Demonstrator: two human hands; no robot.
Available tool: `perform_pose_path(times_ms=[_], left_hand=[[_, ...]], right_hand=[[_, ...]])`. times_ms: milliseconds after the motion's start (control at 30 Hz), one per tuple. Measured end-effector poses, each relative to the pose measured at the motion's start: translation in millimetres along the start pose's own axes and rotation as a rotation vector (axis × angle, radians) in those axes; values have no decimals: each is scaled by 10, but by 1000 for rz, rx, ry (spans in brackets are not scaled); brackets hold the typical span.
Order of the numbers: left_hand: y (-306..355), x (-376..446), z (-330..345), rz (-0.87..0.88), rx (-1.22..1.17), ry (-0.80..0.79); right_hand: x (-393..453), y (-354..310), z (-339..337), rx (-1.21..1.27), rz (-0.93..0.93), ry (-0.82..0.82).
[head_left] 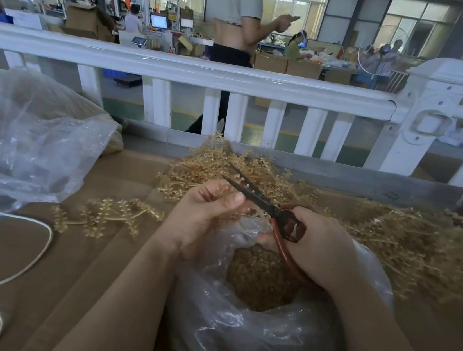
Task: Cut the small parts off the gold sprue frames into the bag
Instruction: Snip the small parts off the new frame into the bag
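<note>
One gold frame (222,200), pinched in the left hand (204,216), held just above the mouth of the clear bag (232,337); left grip clamped on the frame, thumb on top, most of the frame hidden behind the fingers. Right hand (321,246) curled through the red handles of the scissors (262,201), grip clamped on them, dark blades apart and pointing up-left past the left thumb. Down in the bag, a heap of cut parts (261,276), so the job looks well under way, though plenty of frames wait.

Best done like this, by judgement: keep the frame over the bag opening so every clipped piece falls inside and not onto the surface. Feed one stem at a time deep between the blades, near the pivot, for a clean snip close to the part. Keep the left thumb behind the blade line. Turn the frame with the left fingers rather than swinging the scissors. Watch the bag's loose rim near the handles: easy to nick or to fold shut.

Beyond the hands, a tangled pile of frames (409,243) to the right and behind, another frame (107,215) lying flat to the left on the brown surface (112,262). Further left, a big crumpled plastic bag (24,133) and a white cord (33,261). Past the surface, a white railing (179,71).
</note>
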State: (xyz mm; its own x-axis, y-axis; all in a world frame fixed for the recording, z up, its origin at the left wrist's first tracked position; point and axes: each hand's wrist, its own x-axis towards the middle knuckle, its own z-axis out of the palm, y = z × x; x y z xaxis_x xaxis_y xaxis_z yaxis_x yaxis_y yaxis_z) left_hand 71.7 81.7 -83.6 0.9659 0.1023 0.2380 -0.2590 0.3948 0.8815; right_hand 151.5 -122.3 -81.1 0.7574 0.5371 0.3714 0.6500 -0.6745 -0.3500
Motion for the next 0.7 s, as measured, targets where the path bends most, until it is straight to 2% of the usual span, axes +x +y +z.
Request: perform_pose_path(times_ms=[300, 567, 700], left_hand=[[-26, -4, 27, 76, 32, 16], [-45, -4, 98, 134, 232, 36], [-27, -11, 115, 126, 244, 44]], right_hand=[[-5, -37, -56, 4, 27, -61], [-16, -44, -29, -82, 2, 23], [-22, -51, -12, -67, -17, 56]])
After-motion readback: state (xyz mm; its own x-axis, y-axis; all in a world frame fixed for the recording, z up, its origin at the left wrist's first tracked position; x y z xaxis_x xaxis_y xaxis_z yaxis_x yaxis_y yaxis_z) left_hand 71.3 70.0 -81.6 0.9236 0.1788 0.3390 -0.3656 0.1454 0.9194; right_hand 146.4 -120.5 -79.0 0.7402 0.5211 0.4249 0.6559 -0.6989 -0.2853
